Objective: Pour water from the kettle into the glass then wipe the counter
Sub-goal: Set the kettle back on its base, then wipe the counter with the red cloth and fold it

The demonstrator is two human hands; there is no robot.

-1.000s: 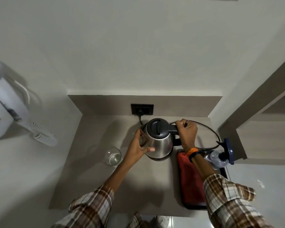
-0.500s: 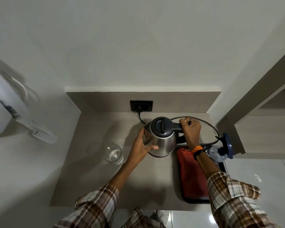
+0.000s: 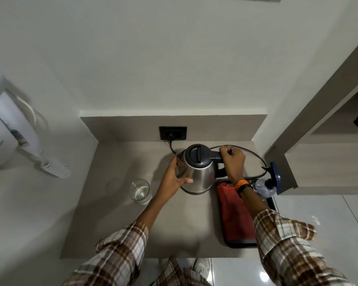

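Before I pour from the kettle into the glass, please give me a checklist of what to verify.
1. Right hand grips the kettle by its handle: ok.
2. Left hand holds the kettle's side: ok.
3. Lid closed: ok.
4. Glass upright on the counter, left of the kettle: ok.
5. Water amount inside the kettle: cannot tell.
6. Red cloth waiting in the tray for wiping: ok.

An upright steel kettle (image 3: 198,176), black-lidded, is at the counter's (image 3: 120,223) middle, a clear glass (image 3: 140,189), seemingly holding water, to its left.
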